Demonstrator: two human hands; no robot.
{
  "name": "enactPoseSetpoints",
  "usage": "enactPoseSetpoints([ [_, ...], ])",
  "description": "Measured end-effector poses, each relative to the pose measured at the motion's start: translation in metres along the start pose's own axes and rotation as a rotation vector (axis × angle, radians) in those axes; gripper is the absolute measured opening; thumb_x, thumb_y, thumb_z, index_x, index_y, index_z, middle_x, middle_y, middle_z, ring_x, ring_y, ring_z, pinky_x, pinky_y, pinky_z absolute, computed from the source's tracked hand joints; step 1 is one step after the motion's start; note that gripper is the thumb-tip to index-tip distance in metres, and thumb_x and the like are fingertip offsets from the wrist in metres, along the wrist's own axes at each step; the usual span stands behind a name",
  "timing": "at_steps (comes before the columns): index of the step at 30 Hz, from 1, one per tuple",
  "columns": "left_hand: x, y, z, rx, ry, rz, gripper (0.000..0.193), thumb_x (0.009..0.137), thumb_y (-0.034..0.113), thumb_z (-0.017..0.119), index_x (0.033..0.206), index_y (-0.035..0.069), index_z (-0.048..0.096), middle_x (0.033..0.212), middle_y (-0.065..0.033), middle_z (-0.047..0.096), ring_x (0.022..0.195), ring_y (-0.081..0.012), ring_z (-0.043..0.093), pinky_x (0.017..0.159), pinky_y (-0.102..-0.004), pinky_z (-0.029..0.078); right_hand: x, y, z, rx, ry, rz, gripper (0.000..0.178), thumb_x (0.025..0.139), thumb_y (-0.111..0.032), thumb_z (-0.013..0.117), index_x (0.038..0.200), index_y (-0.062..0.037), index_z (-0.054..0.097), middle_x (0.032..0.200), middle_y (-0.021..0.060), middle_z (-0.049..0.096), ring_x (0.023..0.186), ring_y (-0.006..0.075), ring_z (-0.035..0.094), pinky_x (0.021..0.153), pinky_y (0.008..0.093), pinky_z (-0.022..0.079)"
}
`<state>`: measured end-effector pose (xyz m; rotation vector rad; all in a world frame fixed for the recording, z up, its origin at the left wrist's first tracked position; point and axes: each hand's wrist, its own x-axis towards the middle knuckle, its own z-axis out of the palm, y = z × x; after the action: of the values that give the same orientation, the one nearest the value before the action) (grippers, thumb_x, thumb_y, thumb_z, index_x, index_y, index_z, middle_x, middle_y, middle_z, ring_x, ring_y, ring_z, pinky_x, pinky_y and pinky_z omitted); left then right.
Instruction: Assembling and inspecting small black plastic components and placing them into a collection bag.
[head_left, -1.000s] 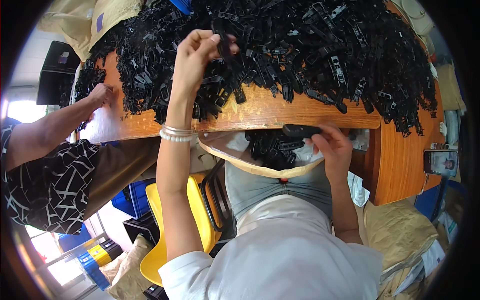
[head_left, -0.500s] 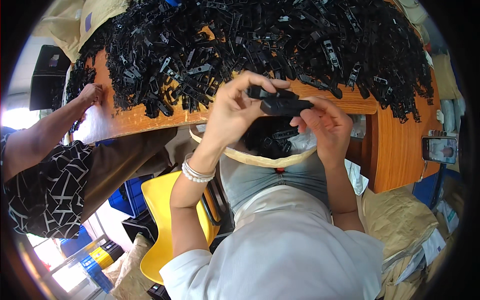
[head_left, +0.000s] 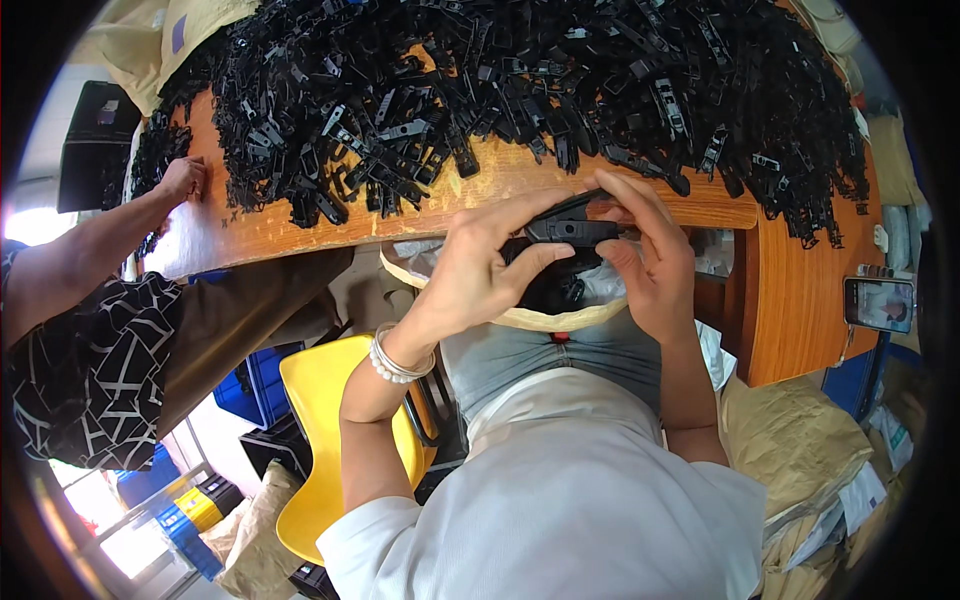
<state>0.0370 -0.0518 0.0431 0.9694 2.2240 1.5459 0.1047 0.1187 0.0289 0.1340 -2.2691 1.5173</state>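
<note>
Currently both hands, left hand and right hand, pinch one black plastic part at the desk's near edge; a huge pile of black parts remains, so most work looks left.

A black plastic clip part lies level at the wooden table's edge.
</note>
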Motion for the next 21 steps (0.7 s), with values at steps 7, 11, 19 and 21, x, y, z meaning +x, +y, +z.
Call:
enactPoseSetpoints([
  [7, -0.005, -0.003, 0.002, -0.011, 0.006, -0.023, 0.037, 0.069, 0.003, 0.068, 0.103, -0.005, 0.056, 0.092, -0.0139, 0.063, 0.084, -0.0166, 0.061, 0.074, -0.0254, 0.047, -0.003, 0.002, 0.002, 0.169, -0.066, 0.114, 0.034, 0.078, 0.0, 0.057, 0.111, 0.0038, 0.05, 0.107, 0.0103, 0.051, 0.09, 0.0156, 0.055, 0.08, 0.0242, 0.042],
  [11, -0.006, -0.005, 0.001, -0.012, 0.006, -0.021, 0.036, 0.07, 0.004, 0.068, 0.103, -0.005, 0.056, 0.093, -0.013, 0.063, 0.084, -0.0159, 0.061, 0.073, -0.0249, 0.047, -0.004, 0.006, 0.004, 0.139, -0.067, 0.085, 0.033, 0.077, 0.002, 0.058, 0.109, 0.0043, 0.051, 0.107, 0.0103, 0.051, 0.09, 0.0159, 0.055, 0.08, 0.024, 0.043],
  [19, -0.007, -0.007, 0.001, 0.06, 0.092, 0.055, 0.036, 0.07, 0.004, 0.067, 0.103, -0.004, 0.056, 0.09, -0.0145, 0.063, 0.081, -0.0201, 0.063, 0.072, -0.0256, 0.047, 0.003, 0.011, 0.001, 0.249, -0.157, 0.096, 0.043, 0.075, -0.007, 0.063, 0.114, 0.0034, 0.049, 0.113, 0.011, 0.048, 0.096, 0.0157, 0.051, 0.083, 0.0254, 0.042],
  [21, -0.007, -0.003, 0.0, 0.11, 0.08, 0.124, 0.035, 0.069, 0.004, 0.067, 0.102, -0.003, 0.057, 0.089, -0.0157, 0.063, 0.079, -0.0243, 0.063, 0.069, -0.0267, 0.047, 0.002, 0.009, 0.0, 0.246, -0.172, 0.106, 0.046, 0.074, -0.009, 0.063, 0.115, 0.0033, 0.048, 0.114, 0.0112, 0.047, 0.098, 0.016, 0.05, 0.083, 0.0259, 0.042],
])
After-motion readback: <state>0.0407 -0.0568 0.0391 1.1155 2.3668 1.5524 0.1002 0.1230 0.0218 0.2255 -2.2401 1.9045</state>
